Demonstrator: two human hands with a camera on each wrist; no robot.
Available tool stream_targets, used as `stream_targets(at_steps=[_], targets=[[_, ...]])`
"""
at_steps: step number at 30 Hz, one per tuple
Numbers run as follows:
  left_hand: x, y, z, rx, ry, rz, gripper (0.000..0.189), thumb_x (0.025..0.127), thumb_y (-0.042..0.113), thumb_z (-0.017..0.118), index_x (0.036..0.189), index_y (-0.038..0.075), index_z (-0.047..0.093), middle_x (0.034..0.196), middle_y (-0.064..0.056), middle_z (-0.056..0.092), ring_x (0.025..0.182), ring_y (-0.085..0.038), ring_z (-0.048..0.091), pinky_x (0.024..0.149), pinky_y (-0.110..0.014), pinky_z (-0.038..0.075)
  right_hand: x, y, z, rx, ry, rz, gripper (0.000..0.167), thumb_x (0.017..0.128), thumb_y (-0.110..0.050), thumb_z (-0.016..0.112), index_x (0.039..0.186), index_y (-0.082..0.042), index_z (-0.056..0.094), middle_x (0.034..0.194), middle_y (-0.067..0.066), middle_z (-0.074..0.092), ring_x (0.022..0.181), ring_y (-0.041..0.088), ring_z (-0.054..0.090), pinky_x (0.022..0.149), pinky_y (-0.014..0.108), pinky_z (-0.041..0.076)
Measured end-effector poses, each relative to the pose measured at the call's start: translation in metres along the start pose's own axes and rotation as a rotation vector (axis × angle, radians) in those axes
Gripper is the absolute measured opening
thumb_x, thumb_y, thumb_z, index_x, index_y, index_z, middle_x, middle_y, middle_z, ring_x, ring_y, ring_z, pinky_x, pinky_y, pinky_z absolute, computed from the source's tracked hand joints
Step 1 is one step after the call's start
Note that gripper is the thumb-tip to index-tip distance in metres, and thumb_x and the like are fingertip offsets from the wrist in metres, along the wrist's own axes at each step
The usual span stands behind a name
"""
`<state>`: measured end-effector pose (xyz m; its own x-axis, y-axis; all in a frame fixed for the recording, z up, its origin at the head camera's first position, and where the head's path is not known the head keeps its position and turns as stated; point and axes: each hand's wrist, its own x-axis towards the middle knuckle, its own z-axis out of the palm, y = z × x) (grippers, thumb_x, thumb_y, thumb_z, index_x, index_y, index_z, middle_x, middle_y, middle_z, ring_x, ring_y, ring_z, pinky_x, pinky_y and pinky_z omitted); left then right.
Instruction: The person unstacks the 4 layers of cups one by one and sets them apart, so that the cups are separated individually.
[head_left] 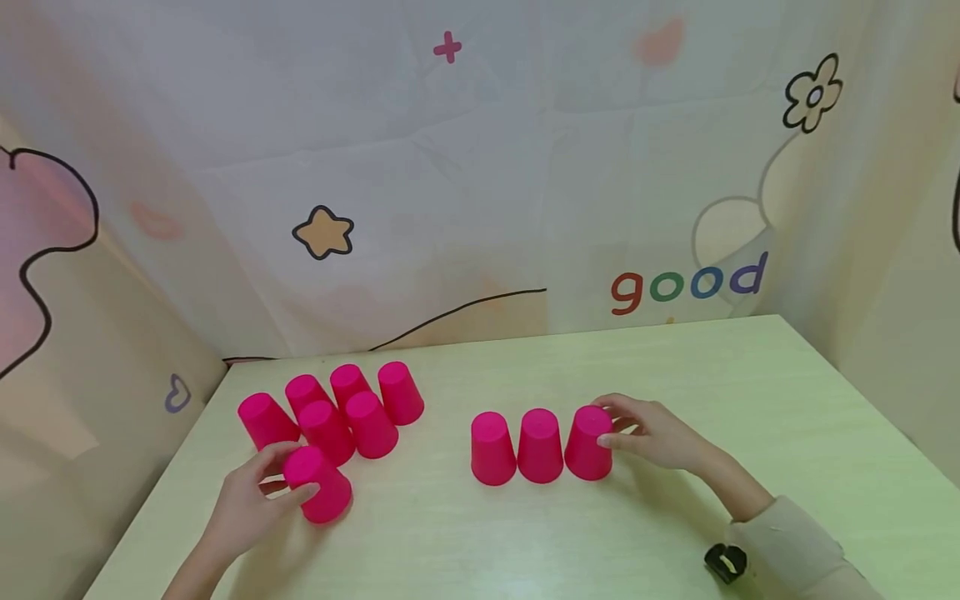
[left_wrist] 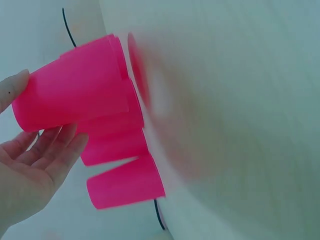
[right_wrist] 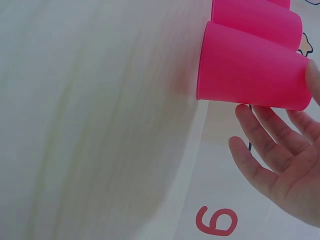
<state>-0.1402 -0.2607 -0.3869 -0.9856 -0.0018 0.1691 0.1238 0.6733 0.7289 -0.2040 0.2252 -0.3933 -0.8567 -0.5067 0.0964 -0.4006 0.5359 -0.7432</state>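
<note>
My left hand (head_left: 247, 504) holds an upside-down pink cup (head_left: 324, 496) at the front of the left group, thumb on the near side and fingers behind. In the left wrist view this held cup (left_wrist: 75, 90) is close over the table, with a pink reflection beside its rim. On the right, my right hand (head_left: 660, 433) grips the end pink cup (head_left: 588, 454) of a row of three, from its right side. That cup (right_wrist: 250, 70) stands rim down in the right wrist view, with the thumb near its base and the fingers along its side.
Two more upside-down cups, a middle one (head_left: 540, 450) and a left one (head_left: 492, 454), complete the row. Several others, such as the back cup (head_left: 401, 396), cluster at the table's (head_left: 450, 542) left. A printed curtain (head_left: 480, 183) hangs behind. A small black object (head_left: 725, 563) is by the right sleeve.
</note>
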Motion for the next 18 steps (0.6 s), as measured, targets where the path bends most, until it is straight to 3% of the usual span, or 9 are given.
stream_targets(at_steps=[6,12,18], targets=[[0.003,-0.017,-0.013,0.063,0.038,-0.016,0.051,0.077,0.02,0.073,0.119,0.002,0.049,0.106,-0.013,0.058,0.095,-0.027,0.055,0.073,-0.026,0.052,0.0,0.0,-0.001,-0.006,0.0,-0.001,0.042,0.084,-0.02,0.065,0.119,-0.004,0.05,0.107,0.01,0.058,0.096,0.029,0.057,0.072,0.03,0.049],[0.01,-0.024,-0.022,0.096,0.104,-0.013,0.052,0.077,0.017,0.073,0.119,-0.002,0.048,0.105,-0.017,0.058,0.094,-0.03,0.055,0.068,-0.016,0.049,0.0,-0.001,-0.001,-0.002,-0.005,0.0,0.042,0.084,-0.02,0.065,0.119,-0.004,0.05,0.106,0.01,0.058,0.097,0.029,0.056,0.072,0.03,0.049],[0.018,-0.031,-0.025,0.105,0.134,-0.028,0.054,0.078,0.016,0.072,0.121,-0.004,0.046,0.107,-0.021,0.057,0.096,-0.033,0.054,0.07,-0.022,0.052,0.0,-0.002,-0.001,-0.004,-0.001,0.01,0.042,0.083,-0.021,0.066,0.119,-0.004,0.05,0.107,0.01,0.057,0.097,0.03,0.056,0.073,0.031,0.05]])
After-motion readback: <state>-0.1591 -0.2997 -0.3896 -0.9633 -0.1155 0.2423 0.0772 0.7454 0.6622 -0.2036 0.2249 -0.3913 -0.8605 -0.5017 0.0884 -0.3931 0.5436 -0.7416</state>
